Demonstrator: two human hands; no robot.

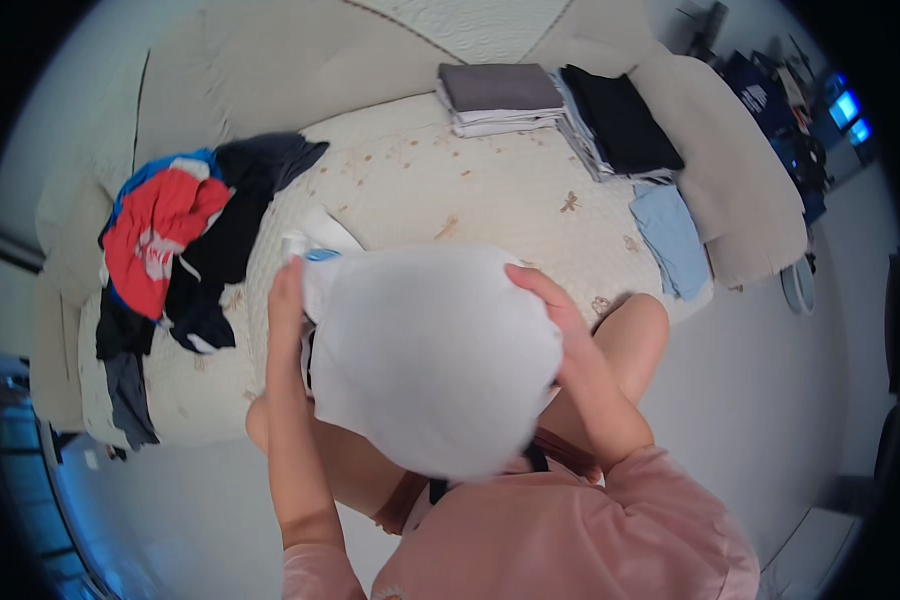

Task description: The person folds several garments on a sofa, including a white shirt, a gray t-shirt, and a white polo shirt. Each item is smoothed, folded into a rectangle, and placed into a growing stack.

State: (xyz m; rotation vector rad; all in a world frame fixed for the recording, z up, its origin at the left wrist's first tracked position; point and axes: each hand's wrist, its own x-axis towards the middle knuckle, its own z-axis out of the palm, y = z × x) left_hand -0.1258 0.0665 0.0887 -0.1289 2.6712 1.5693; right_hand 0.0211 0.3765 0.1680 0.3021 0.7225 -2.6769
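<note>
A white cloth garment [435,352] is held up in front of my lap, its lower right edge blurred. My left hand [286,289] grips it at the upper left, near a small blue print. On the opposite side my right hand [555,319] has hold of the edge, thumb on top and the other fingers largely hidden behind the cloth. More white fabric bunches beside my left hand and reaches toward the sofa seat. Dark material shows behind the garment's left edge, too covered to identify.
On the quilted sofa cover [397,180], a loose heap of clothes [169,232] lies at left. Folded stacks, one topped with grey cloth [502,86], another with black cloth [622,120], sit at the back right. Folded light-blue cloth [671,240] lies by the sofa armrest [727,165].
</note>
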